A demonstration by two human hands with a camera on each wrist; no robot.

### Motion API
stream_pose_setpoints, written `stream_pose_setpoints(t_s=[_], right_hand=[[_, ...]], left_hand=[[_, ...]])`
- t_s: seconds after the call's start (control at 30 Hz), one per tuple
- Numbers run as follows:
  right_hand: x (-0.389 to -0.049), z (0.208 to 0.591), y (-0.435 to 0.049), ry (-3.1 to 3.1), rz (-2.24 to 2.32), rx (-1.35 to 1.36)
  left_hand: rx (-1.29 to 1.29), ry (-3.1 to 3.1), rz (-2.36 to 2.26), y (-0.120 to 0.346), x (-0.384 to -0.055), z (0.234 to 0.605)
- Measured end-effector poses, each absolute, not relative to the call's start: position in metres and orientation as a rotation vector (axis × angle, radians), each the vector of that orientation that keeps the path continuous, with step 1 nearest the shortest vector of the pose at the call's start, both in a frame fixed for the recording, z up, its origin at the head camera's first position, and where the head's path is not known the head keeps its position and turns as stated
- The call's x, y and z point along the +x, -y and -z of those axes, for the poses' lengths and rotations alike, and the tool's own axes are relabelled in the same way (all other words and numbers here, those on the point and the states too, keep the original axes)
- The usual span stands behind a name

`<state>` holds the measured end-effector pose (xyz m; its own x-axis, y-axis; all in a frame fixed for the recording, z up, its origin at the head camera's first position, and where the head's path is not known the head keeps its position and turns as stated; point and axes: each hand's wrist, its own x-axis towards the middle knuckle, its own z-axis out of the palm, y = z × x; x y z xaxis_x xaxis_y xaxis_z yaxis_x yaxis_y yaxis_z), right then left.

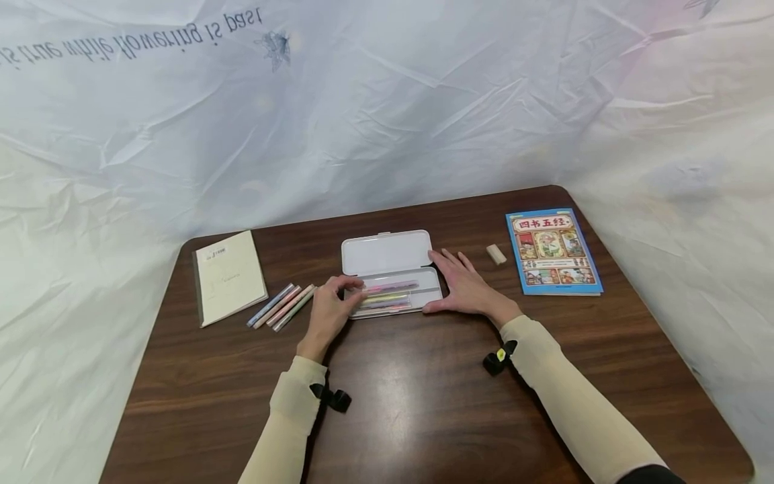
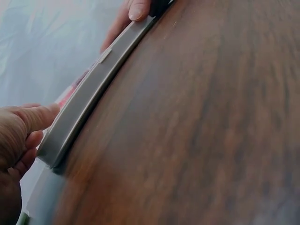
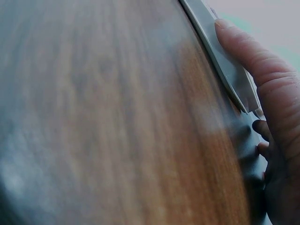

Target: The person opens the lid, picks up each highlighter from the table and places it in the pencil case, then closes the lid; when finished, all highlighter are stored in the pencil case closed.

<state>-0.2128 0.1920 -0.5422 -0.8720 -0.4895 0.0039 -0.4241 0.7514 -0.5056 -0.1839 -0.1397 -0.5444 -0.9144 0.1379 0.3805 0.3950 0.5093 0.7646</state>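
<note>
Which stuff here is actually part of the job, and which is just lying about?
Likely part of the job:
- open pencil case, both hands at it
- pens inside it
- loose pens left of the case (probably)

Apparently just lying about:
- cream notebook, far left
- blue-bordered book, right
- small pale block, maybe an eraser

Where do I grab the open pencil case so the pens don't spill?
Probably the short ends of its tray, one hand from the left, one from the right. The pencil case lies flat, long and narrow, with pens inside, so holding both ends should keep it level. I'd avoid the lid, folded back on the far side.
</note>
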Motion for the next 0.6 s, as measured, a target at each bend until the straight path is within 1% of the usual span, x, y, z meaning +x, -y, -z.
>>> stream_pose_setpoints(t_s=[0.6], right_hand=[[-0.2118,0.5403,-0.1920,-2.819,0.763,-0.731]], left_hand=[[-0.441,2.612,1.320,0.1368,-0.1871,0.5391]])
